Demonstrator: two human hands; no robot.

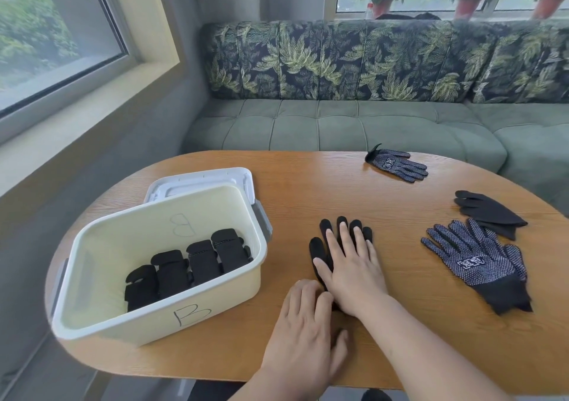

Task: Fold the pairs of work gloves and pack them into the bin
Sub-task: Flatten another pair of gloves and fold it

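Black knit shows from under the person's right hand [354,274], which lies flat with straight fingers on a black work glove [317,248] spread fingers-away on the wooden table [308,185], pressing it down rather than gripping it. Just nearer, the left hand [304,326] rests on the tabletop at the glove's cuff end, fingers relaxed and touching the right hand's edge, holding nothing that I can see. To the left stands the cream bin [160,317], marked with a hand-drawn B, and four folded glove bundles [203,262] sit in a row along its floor. Its white lid [197,182] lies flat behind it, partly hidden. On the right, dotted gloves [474,259] lie palm-up, their fingertips near a plain black pair [486,211], and a single dotted glove [397,165] lies well apart at the table's far edge, by the green sofa [338,129]
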